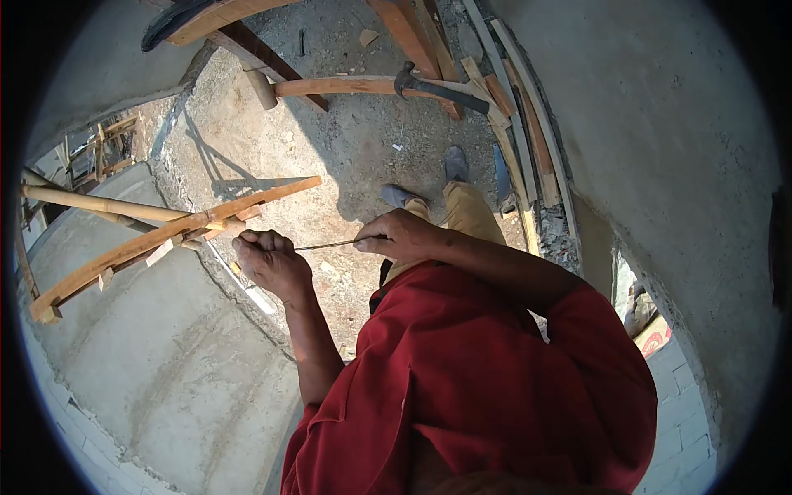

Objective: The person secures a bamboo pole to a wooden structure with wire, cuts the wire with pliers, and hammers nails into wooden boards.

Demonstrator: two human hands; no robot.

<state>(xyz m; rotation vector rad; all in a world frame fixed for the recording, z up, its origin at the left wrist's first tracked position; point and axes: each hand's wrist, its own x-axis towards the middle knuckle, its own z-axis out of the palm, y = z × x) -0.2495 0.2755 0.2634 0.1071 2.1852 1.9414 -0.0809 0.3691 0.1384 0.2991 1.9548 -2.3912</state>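
Note:
A thin, dark rod [328,245], perhaps a length of wire, is stretched nearly level between my two hands in front of my body. My left hand [272,266] is closed in a fist around its left end. At the other end, the fingers of my right hand [398,237] pinch it. Whether the rod is twisted or plain is too small to tell. Just beyond my left hand lies a long wooden board [157,237] with short blocks fixed along it. A claw hammer [441,88] rests farther off on a horizontal wooden beam [346,86].
Bamboo poles [107,204] cross behind the board at the left. Timber strips [524,136] lean along the grey wall [668,124] at the right. A concrete slab [173,363] lies at the lower left. My grey shoes [456,163] stand on rough, gritty ground [355,157].

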